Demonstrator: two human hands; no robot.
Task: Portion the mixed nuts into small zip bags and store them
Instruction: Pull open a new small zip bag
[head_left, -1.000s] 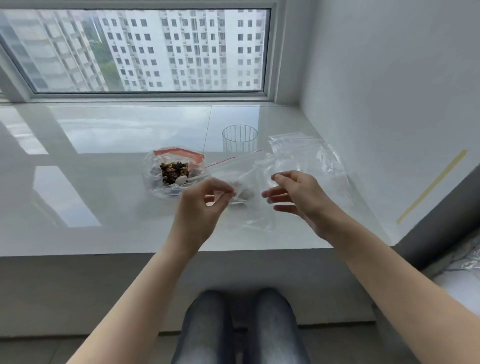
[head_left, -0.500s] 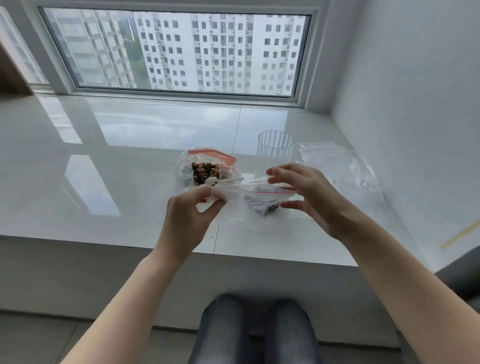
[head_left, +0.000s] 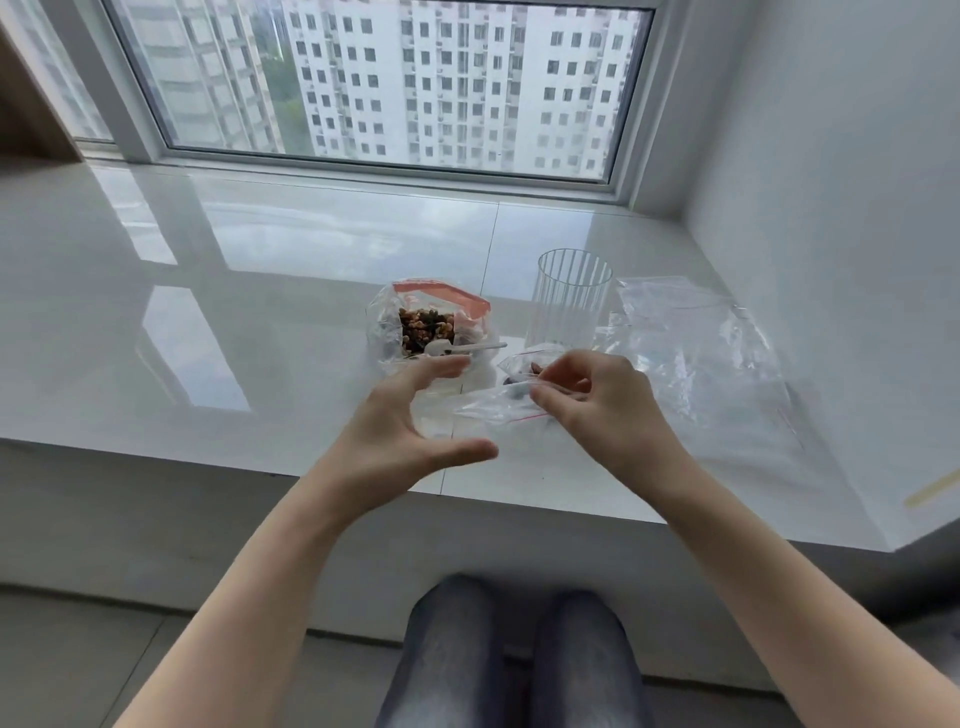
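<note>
Head view of the portioning step. The right hand (head_left: 597, 410) pinches the red-striped zip edge of a small zip bag (head_left: 493, 405), its fingers curled round the clear film; a few dark nuts show inside just beyond its fingertips. The bag's long axis runs roughly sideways, from the right hand out towards the left hand (head_left: 410, 436), which is spread, fingers straight and thumb held apart, touching nothing that can be made out; the bag's free end lies in the gap between the two hands, nearer the right. Just beyond the left hand's fingertips the supply bag of mixed nuts (head_left: 428, 325) sits on the pale desk (head_left: 234, 332) with its mouth agape and a white spoon (head_left: 462, 347) resting across it. Beyond the right hand stands a ribbed clear cup (head_left: 571, 301), and to that hand's outer side lies a heap of spare zip bags (head_left: 696, 353). Compared with half a second earlier, the left hand has released the strip it was pinching and opened, while the right has changed from flat fingers laid over the strip to a pinch. Judged from this, sealing appears finished or nearly so, and storing the bag likely falls to the right hand.
</note>
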